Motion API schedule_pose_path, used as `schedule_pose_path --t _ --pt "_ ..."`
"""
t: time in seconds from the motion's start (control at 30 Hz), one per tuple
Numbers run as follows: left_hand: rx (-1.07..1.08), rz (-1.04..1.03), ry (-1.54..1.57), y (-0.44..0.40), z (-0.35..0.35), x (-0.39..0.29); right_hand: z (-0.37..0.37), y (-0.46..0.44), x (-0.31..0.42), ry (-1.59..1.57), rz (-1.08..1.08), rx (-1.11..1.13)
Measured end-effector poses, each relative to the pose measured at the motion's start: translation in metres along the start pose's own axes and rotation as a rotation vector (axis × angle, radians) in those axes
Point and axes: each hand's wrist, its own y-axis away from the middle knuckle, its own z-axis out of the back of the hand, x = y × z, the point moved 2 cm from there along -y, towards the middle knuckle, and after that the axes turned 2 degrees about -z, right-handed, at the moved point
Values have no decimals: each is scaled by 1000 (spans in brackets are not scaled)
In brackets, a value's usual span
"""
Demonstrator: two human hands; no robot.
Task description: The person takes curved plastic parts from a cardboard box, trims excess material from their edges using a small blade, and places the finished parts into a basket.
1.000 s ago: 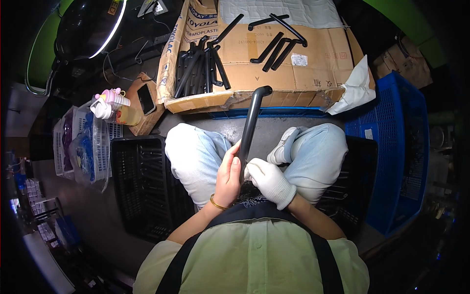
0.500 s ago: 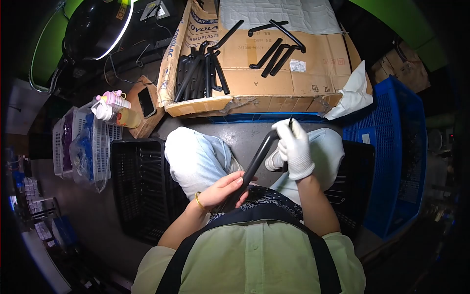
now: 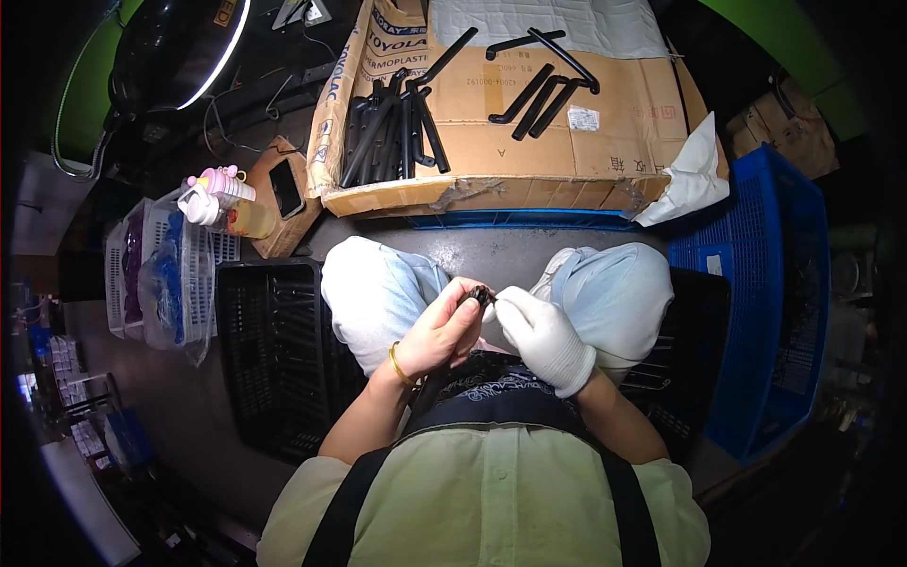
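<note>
Across the far middle of the scene lies a broad brown cardboard work surface point(image 3: 548, 175) with its near edge turned down. On its right stands a blue plastic crate point(image 3: 718, 227), and to the near left, beside your left knee point(image 3: 364, 279), a black plastic crate point(image 3: 269, 267) with slatted walls. On the cardboard's left part you have a heaped bundle of slim black tubes with bent ends point(image 3: 383, 132); right of it, a few loose black tubes point(image 3: 539, 107) lie spread out.

Your right hand point(image 3: 543, 340), in a white knitted glove point(image 3: 562, 359), has its fingertips drawn together at the end of the dark piece; whether they pinch anything is hidden. Your bare left hand point(image 3: 439, 326), with a gold-coloured bangle point(image 3: 399, 364) at the wrist, clamps that glossy black piece point(image 3: 482, 296), whose end shows between your hands; your fingers cover the rest.

If your left grip slackens while the right hand pushes or pulls, the piece could twist or drop. The glove's thick knit could blunt your touch or snag, and with fingers crowding the end, a slip there could go unseen.
</note>
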Motion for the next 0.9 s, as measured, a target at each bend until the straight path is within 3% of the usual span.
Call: schedule_pose_path --t 0.1,0.4,0.6,0.63,0.67,0.73,0.83,0.9 --pt "-3 22 12 2 -5 -4 -4 0 -6 155 149 22" --pt "1 12 -121 3 -3 -8 -5 1 -9 232 236 36" --pt "115 8 -274 8 2 -7 6 -1 -7 -28 17 219" --pt "139 -19 -322 7 2 -9 14 -5 -18 262 359 -7" --pt "156 -27 -285 8 2 -10 27 -14 -33 -69 10 -145" --pt "158 -60 -200 12 1 -9 45 -9 -33 -246 -356 -107" --pt "152 -7 -46 9 7 -3 33 -8 -30 -271 -249 -42" --pt "151 -23 -29 7 4 -5 20 -6 -9 -333 -298 -55"
